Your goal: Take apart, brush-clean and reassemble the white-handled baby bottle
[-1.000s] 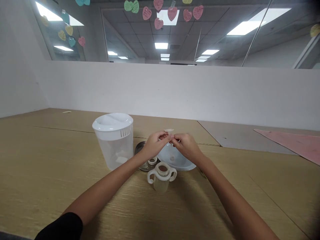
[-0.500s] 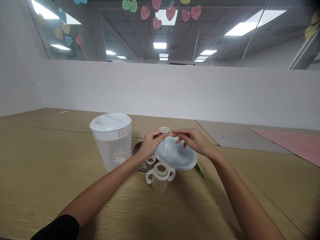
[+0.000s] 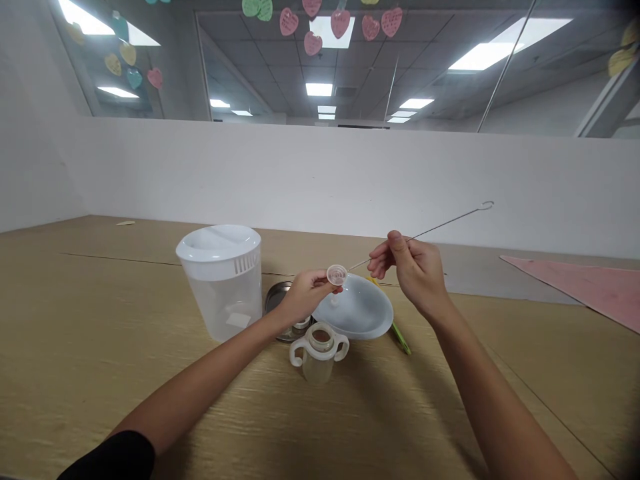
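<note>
My left hand (image 3: 306, 297) pinches a small round translucent straw cap (image 3: 337, 275) over the near left part of the white bowl (image 3: 367, 313). The cap's ringed face is tilted toward me, and a short bit of its straw shows below. Closed on the middle of a thin wire straw brush (image 3: 447, 223), my right hand (image 3: 417, 270) is raised to the right of the bowl. The brush's looped end points up right; its lower end reaches the cap's edge, and whether it enters cannot be seen. A two-handled baby bottle (image 3: 319, 369) stands uncapped below my left hand.
A tall white-lidded translucent container (image 3: 225, 297) stands left. Behind my left hand is a round metal tray (image 3: 277, 297) with a small ring-shaped part, partly hidden. A green-handled tool (image 3: 401, 339) lies right of the bowl. A pink sheet (image 3: 575, 280) lies far right.
My right hand, empty-looking beside the cap before, now holds the wire brush and has moved up and right. My left hand has tipped the cap toward me and shifted slightly right.
</note>
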`<state>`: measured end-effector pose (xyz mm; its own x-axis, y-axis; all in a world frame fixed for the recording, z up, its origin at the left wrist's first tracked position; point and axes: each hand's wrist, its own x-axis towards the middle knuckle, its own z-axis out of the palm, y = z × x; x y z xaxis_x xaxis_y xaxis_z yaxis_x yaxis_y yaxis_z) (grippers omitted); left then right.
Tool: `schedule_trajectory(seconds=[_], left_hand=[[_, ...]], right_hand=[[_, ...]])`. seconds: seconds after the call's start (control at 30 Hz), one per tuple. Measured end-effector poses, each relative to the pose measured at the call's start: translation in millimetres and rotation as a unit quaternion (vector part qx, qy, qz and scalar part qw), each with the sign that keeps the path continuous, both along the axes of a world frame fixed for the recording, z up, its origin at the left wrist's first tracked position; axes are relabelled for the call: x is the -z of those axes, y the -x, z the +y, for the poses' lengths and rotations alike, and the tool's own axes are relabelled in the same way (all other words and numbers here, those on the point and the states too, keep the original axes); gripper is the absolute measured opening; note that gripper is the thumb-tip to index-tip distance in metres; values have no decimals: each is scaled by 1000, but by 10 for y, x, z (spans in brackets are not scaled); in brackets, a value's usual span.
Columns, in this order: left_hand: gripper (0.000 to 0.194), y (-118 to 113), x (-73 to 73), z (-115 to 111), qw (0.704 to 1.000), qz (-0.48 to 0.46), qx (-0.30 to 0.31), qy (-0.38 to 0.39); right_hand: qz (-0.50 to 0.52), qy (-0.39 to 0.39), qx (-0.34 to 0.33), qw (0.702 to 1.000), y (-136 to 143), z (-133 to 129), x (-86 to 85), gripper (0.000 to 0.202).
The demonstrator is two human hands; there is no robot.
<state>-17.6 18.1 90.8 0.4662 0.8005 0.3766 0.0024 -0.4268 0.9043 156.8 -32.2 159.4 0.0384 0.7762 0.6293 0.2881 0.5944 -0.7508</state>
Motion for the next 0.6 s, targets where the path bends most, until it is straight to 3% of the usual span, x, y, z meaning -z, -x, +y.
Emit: schedule_trajectory(seconds=[0.2, 0.4, 0.6], left_hand=[[34, 12, -26, -42, 1000, 22, -10, -18], [36, 18, 20, -16, 997, 49, -26, -44], [34, 18, -45, -82, 997, 59, -25, -51]], right_hand=[[-83, 8, -22, 996, 111, 41, 131, 48], [-171, -20, 31, 985, 111, 53, 137, 49], [-206, -45, 50, 976, 122, 61, 151, 48]])
